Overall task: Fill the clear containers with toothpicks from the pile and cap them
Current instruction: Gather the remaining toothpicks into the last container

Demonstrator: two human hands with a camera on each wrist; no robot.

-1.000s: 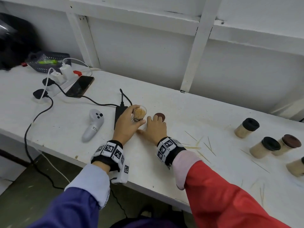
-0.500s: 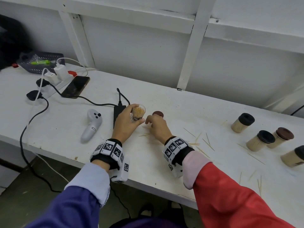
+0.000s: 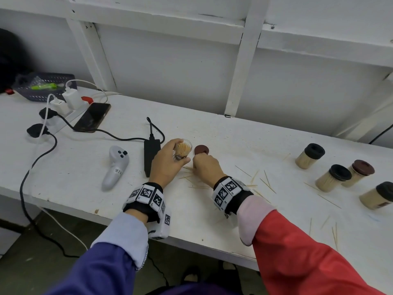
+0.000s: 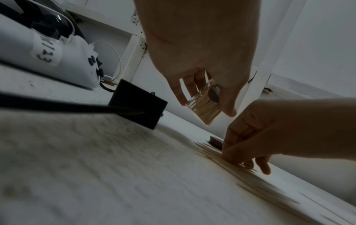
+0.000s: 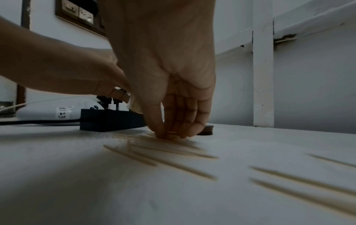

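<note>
Your left hand (image 3: 168, 160) curls its grip round the clear container (image 3: 183, 149), held tilted just above the table (image 3: 234, 143) and already packed with toothpicks; the wrist view shows fingers and thumb on opposite walls. Hold it there, round the middle: it looks like light, thin plastic, probably slick, so squeeze only enough to keep it from turning. Your right hand (image 3: 205, 167) is down on the loose toothpicks (image 5: 165, 146), thumb and fingertips (image 5: 173, 132) closing on a few of them. They are stiff, featherweight, pointed and apt to roll, so I would gather several parallel and take them at mid-length, not by the tips. The brown cap (image 3: 201, 149) lies flat just beyond your right knuckles, within easy reach.
</note>
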